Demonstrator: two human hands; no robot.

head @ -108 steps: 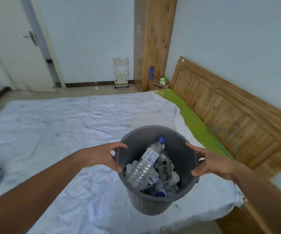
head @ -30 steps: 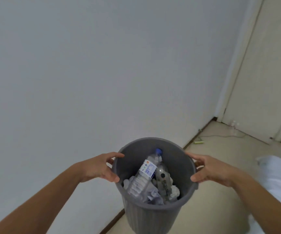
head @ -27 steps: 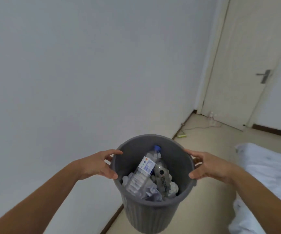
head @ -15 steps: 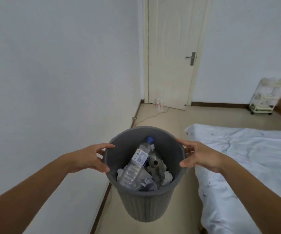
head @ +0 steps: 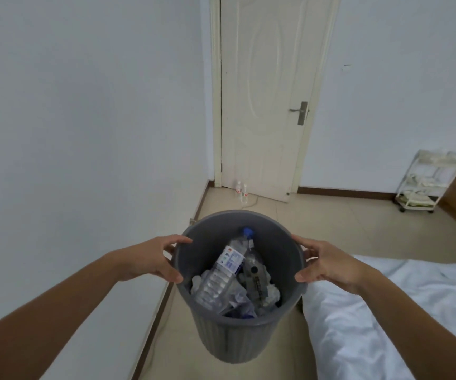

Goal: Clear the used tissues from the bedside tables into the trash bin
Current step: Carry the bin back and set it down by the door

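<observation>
I carry a grey ribbed trash bin (head: 232, 344) in the air in front of me. My left hand (head: 152, 260) grips its left rim, and my right hand (head: 324, 266) grips its right rim, thumbs over the edge. Inside lie a clear plastic bottle (head: 222, 272) with a blue cap, a second crushed bottle and crumpled white tissues (head: 270, 293). No bedside table is in view.
A white wall (head: 70, 160) runs close on my left. A bed with a white sheet (head: 385, 319) fills the lower right. Ahead a tiled floor strip leads to a closed white door (head: 265, 105), with small bottles at its foot. A white trolley rack (head: 426, 182) stands far right.
The view has swung from the bed and headboard past the blank wall to the door and aisle. Both hands have kept the same hold on the bin throughout.
</observation>
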